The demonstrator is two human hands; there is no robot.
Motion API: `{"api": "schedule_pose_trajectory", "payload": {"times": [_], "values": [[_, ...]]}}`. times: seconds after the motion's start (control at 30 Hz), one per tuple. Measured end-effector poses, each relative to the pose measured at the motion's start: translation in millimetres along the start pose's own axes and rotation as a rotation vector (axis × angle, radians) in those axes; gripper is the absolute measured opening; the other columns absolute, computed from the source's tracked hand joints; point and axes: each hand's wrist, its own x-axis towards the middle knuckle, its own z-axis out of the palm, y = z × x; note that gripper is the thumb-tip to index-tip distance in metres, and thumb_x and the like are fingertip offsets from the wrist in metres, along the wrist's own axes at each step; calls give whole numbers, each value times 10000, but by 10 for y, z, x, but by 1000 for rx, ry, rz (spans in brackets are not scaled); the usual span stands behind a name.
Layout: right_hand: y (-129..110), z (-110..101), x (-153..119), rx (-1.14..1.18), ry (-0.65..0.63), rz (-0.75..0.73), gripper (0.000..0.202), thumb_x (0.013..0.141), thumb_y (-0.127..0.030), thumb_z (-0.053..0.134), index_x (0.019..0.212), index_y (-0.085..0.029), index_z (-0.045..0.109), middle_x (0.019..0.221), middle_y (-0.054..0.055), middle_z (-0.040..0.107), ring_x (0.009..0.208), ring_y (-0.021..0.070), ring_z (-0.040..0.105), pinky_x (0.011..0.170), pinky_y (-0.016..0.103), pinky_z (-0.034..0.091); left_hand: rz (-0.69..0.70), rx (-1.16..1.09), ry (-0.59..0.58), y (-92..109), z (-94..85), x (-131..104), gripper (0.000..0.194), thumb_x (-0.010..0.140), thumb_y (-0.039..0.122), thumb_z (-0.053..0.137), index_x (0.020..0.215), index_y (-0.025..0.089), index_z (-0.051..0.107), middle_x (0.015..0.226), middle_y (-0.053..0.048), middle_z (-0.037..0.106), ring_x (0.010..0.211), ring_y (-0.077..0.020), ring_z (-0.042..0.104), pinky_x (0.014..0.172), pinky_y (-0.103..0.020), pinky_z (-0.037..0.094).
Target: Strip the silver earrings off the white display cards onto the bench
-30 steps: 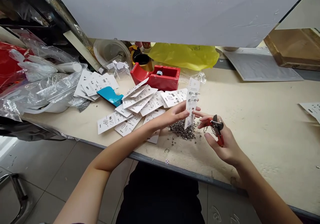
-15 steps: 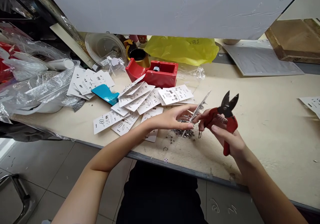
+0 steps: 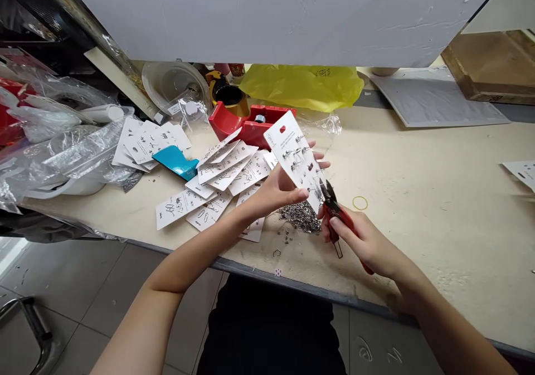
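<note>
My left hand grips a white earring card by its edge and back, tilted up above the table. Small metal posts stick out from the card's face. Red-handled cutting pliers are in my right hand, their dark blades at the card's lower right edge, by one of the posts. A thin bent wire piece hangs below my right fingers. Under the card lies a heap of tiny metal earring backs. More earring cards lie fanned out left of my left hand.
Behind the cards stand a red tape dispenser and a yellow plastic bag. A blue plastic piece lies among the cards. Plastic-wrapped goods fill the left side. A yellow rubber band lies right of the heap.
The card has turned from edge-on to show its face and risen. The pliers have moved left and down, their jaws now closer together and at the card's edge. The rubber band has come into view.
</note>
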Motion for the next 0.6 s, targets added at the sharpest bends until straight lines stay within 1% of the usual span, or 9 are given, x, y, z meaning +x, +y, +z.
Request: {"api": "schedule_pose_trajectory", "payload": {"times": [0.1,0.23,0.33,0.43,0.6], "values": [[-34,2,14,-62,21,45,411,1005,-595,361,993,-215,518,774,16,570,697,172,535,672,335,451,-17,-20,10,-33,-2,3,923,756,492,792,1512,224,335,1509,-175,475,1402,-348,493,1130,-479,485],[-62,10,21,-109,39,67,399,1004,-582,346,907,-220,481,780,21,560,698,177,523,683,347,441,-40,-44,-29,-95,-13,18,963,688,445,858,1485,237,358,1500,-174,477,1399,-353,496,1147,-503,468],[-74,32,35,-137,65,72,372,1000,-550,347,867,-222,458,793,37,574,720,191,530,703,361,436,-48,-30,-37,-122,-19,16,955,696,425,857,1488,252,351,1491,-167,479,1413,-345,483,1159,-511,455],[-89,55,52,-156,90,87,338,993,-519,348,879,-222,461,800,45,582,729,200,539,709,365,428,-51,5,-28,-127,-17,14,983,687,416,865,1500,257,336,1485,-163,487,1424,-344,470,1197,-536,404],[-103,75,61,-198,120,99,316,977,-499,344,838,-228,430,735,33,568,670,192,519,671,355,406,-74,31,-26,-141,-15,22,1066,679,435,868,1543,271,266,1465,-153,510,1453,-351,426,1227,-576,349]]}}
